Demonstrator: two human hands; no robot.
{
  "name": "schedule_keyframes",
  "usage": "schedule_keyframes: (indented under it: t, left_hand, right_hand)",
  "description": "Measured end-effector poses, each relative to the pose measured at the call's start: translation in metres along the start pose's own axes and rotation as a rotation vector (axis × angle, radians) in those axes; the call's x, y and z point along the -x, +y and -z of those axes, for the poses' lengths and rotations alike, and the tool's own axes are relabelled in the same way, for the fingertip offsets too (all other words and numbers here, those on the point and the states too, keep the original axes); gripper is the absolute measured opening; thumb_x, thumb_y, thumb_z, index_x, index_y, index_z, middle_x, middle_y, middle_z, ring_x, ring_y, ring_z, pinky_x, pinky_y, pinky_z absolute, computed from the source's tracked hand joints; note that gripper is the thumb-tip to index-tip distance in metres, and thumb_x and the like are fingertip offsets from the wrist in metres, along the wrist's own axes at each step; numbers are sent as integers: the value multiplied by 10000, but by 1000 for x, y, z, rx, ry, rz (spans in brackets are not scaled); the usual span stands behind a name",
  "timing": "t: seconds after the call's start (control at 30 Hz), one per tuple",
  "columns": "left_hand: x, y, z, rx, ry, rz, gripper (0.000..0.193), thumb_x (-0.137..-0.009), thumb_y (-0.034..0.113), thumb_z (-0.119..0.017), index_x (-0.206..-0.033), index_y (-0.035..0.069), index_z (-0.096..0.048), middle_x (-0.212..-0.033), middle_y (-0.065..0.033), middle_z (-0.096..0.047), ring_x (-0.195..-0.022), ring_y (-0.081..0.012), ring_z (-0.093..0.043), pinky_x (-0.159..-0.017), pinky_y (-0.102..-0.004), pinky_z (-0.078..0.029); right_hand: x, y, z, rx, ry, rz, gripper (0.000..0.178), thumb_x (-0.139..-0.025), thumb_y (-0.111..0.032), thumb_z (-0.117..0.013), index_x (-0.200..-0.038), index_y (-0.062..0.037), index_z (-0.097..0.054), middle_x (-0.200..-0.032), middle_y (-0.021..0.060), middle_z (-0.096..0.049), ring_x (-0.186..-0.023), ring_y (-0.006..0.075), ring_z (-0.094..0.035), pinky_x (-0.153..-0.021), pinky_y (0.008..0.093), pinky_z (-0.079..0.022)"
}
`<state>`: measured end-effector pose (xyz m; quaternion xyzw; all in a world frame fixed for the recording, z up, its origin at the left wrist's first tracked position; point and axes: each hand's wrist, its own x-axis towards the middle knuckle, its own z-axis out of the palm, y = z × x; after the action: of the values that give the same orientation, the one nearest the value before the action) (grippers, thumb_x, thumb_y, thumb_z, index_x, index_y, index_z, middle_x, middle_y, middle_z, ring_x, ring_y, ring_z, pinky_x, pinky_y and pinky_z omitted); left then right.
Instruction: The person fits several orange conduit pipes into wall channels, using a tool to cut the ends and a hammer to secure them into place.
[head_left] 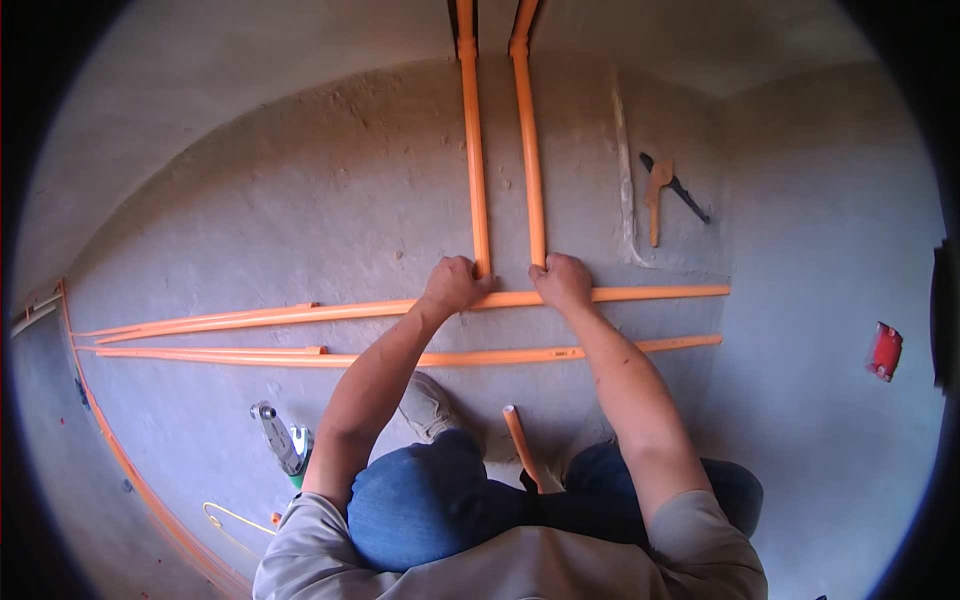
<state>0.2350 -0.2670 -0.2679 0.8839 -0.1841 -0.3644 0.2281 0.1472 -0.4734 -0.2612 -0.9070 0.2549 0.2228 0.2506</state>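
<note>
Two orange pipes run down from the wall toward me. My left hand (460, 285) is closed at the near end of the left pipe (475, 165), its thumb and fingers beside that end. My right hand (565, 281) is closed the same way at the near end of the right pipe (529, 160). Both hands rest where these ends meet a long crosswise orange pipe (650, 294) on the floor; the exact contact under my fingers is hidden. Nearer to me, a second crosswise orange pipe (480, 358) lies roughly parallel, passing below my forearms.
A metal tool with a green end (280, 440) lies left of my knee. Between my legs is a short orange pipe piece (518, 440). At the far right lie a dark tool (690, 202) and an orange-brown one (655, 200). A red packet (884, 351) is farther right.
</note>
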Motion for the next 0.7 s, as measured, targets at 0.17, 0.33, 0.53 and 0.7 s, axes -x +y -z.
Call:
schedule_keyframes:
  t: [0.17,0.33,0.53,0.7]
  left_hand:
    - [-2,5,1,-11,-47,2,493,-882,444,-701,-799,-40,-742,-846,-275,-716,-861,-434,-708,-819,-473,-569]
    - [-3,-15,-3,39,-20,-11,386,-907,427,-668,-810,73,-788,-760,-249,-695,-785,-420,-694,-783,-477,-552]
    - [-3,-5,3,11,-44,12,447,-912,443,-650,-840,20,-772,-783,-251,-698,-800,-433,-684,-798,-486,-538]
    - [-2,-1,8,22,-65,24,471,-917,454,-647,-841,3,-758,-809,-257,-698,-831,-438,-681,-806,-491,-534]
  right_hand:
    - [-8,8,9,-91,-75,-76,420,-829,-451,-749,-774,-35,-734,-803,211,-716,-802,386,-704,-755,474,-554]
    - [-14,4,14,-97,-198,-106,443,-825,-508,-746,-819,-66,-767,-863,194,-740,-862,365,-721,-789,466,-569]
    - [-19,7,18,-104,-268,-112,522,-858,-541,-723,-818,-21,-735,-879,205,-738,-871,358,-720,-804,465,-561]
    - [-16,4,22,-98,-275,-90,517,-892,-528,-696,-843,-14,-729,-892,228,-730,-885,384,-707,-815,470,-553]
